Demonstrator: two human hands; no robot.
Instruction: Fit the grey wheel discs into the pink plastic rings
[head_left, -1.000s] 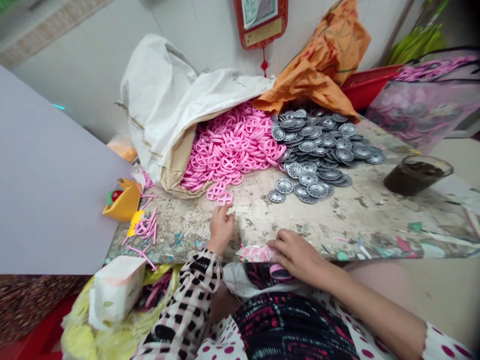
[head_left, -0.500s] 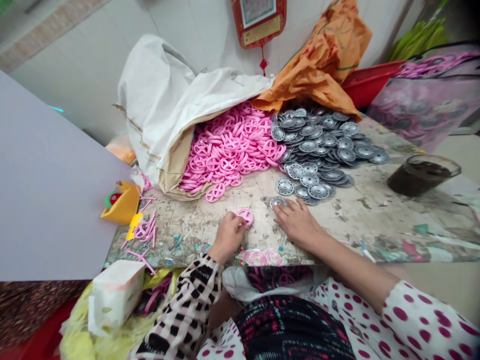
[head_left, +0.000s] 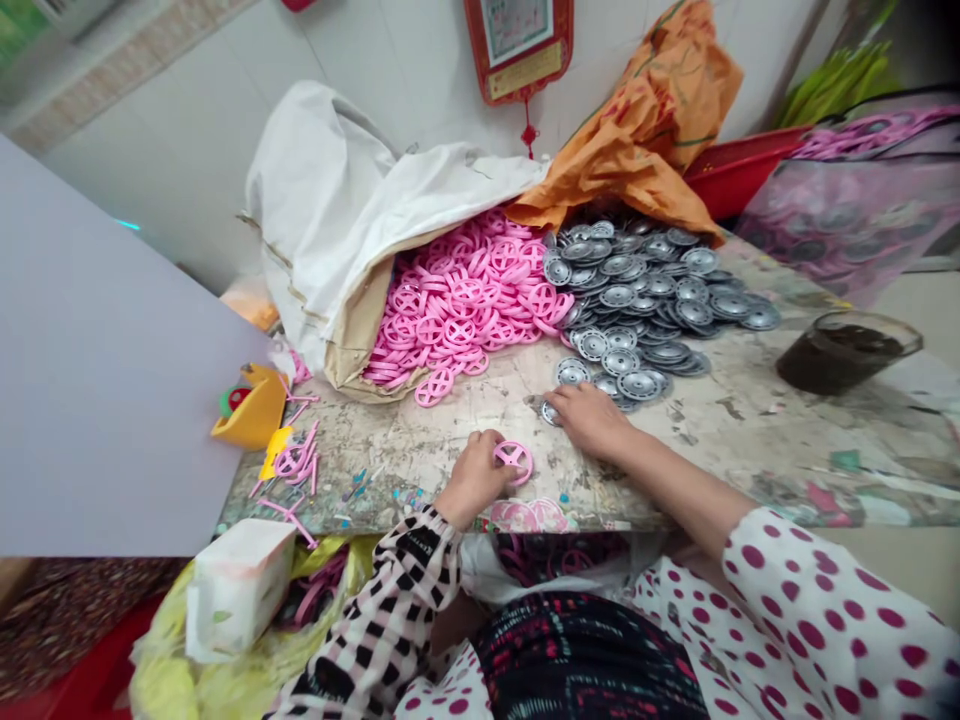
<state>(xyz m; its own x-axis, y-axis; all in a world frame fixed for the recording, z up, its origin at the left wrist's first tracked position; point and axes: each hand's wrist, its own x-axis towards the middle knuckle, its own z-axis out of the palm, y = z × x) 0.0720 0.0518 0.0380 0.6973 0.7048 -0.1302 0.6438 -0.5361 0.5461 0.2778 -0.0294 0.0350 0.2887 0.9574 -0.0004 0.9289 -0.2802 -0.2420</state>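
Two heaps lie within easy reach on a scarred workbench (head_left: 750, 440): pink plastic rings (head_left: 450, 310), grey metal discs (head_left: 637, 300).
The left hand (head_left: 472, 480) grips one pink ring (head_left: 514, 462), now lower and nearer the right hand (head_left: 592, 422), which lies open, fingers spread, touching a lone grey disc (head_left: 551, 412).

A tissue box (head_left: 240, 592) sits left; a glass jar (head_left: 846, 352) holds something dark, perhaps glue.
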